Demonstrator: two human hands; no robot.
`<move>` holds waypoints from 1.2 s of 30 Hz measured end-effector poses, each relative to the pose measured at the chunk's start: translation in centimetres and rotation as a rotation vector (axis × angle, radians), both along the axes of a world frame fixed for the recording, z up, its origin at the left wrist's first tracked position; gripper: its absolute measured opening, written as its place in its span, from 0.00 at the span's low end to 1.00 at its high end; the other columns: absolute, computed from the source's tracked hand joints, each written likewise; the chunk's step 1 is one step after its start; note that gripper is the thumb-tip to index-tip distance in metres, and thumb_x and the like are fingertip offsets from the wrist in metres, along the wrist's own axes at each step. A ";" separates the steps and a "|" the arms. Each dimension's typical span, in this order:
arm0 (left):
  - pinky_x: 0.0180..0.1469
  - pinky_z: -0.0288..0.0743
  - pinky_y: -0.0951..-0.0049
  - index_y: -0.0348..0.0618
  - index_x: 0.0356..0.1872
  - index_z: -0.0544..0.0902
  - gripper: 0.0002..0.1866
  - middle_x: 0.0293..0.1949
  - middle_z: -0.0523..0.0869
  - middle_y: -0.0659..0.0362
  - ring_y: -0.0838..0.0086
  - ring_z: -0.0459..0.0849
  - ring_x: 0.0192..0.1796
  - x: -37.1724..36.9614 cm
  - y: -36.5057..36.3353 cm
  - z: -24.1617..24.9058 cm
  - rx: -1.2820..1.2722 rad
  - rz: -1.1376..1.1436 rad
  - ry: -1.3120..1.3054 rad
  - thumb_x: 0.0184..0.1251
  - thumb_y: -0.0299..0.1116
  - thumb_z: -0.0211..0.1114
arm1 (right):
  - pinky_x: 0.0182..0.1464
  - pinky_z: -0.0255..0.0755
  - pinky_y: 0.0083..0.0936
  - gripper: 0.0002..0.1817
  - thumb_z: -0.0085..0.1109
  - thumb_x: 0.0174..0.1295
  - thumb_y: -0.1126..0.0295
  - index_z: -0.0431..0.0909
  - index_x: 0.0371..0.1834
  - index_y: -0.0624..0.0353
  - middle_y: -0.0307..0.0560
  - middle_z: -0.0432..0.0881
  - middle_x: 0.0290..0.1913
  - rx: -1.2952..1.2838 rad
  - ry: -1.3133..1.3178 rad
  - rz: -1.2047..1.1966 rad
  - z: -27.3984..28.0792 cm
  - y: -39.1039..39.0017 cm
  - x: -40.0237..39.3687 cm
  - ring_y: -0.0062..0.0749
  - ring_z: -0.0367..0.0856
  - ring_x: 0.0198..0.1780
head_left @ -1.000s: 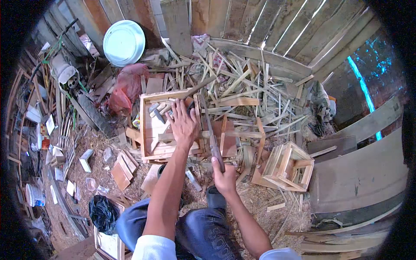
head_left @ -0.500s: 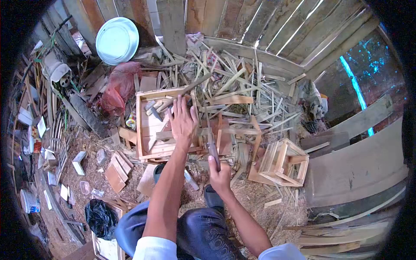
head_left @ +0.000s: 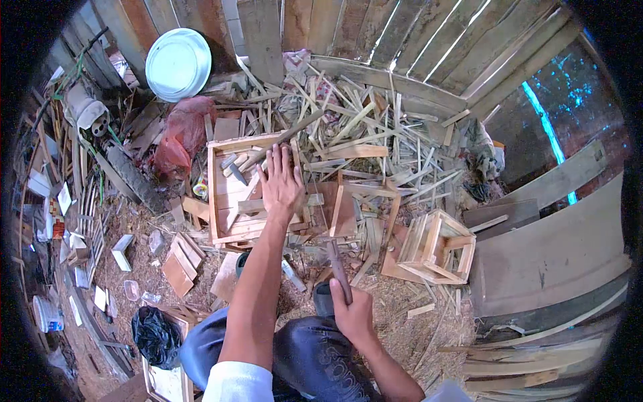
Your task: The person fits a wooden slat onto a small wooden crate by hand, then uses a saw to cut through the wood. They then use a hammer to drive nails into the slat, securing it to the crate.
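The right hand is clenched round the handle of a saw, whose long axis runs up and away toward a wooden tray. The left hand lies flat, fingers spread, pressing on a slat across the tray, just left of the blade. A small crate stands well to the right, amid scrap wood on the floor.

White basin against plank fence; red bag; small slatted crate; black bag.
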State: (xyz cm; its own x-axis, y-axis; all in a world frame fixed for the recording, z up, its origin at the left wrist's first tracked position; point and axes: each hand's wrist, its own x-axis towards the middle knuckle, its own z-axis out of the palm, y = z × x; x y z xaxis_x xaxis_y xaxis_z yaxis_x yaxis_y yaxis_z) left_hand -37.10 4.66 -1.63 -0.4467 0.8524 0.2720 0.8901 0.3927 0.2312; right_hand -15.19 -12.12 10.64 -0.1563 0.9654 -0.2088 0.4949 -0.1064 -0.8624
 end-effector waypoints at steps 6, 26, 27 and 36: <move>0.77 0.43 0.48 0.47 0.76 0.53 0.34 0.77 0.53 0.56 0.61 0.50 0.78 -0.2 -0.5 0.0 -0.004 -0.025 -0.005 0.70 0.42 0.46 | 0.21 0.59 0.37 0.30 0.55 0.69 0.52 0.72 0.16 0.67 0.45 0.63 0.10 0.090 0.034 -0.007 -3.8 4.6 -2.9 0.29 0.63 0.15; 0.72 0.52 0.44 0.48 0.73 0.61 0.30 0.75 0.59 0.55 0.59 0.58 0.75 0.0 -0.4 0.2 0.056 0.010 -0.018 0.70 0.40 0.48 | 0.22 0.62 0.30 0.28 0.57 0.69 0.54 0.73 0.18 0.68 0.44 0.66 0.12 -0.009 0.039 -0.043 -3.7 2.0 -0.7 0.22 0.66 0.18; 0.72 0.52 0.44 0.49 0.73 0.61 0.30 0.75 0.59 0.56 0.59 0.59 0.75 0.1 -0.2 0.2 0.077 0.010 -0.016 0.69 0.40 0.48 | 0.22 0.61 0.31 0.28 0.56 0.69 0.54 0.73 0.18 0.68 0.44 0.66 0.12 0.005 0.054 -0.020 -3.8 4.0 -1.9 0.22 0.66 0.17; 0.71 0.54 0.44 0.51 0.74 0.60 0.31 0.75 0.59 0.56 0.60 0.60 0.75 0.3 -0.1 0.3 0.032 0.029 0.008 0.70 0.40 0.48 | 0.23 0.66 0.38 0.28 0.54 0.69 0.52 0.78 0.19 0.65 0.52 0.72 0.12 -0.042 -0.017 -0.019 -2.5 1.5 -0.7 0.38 0.75 0.16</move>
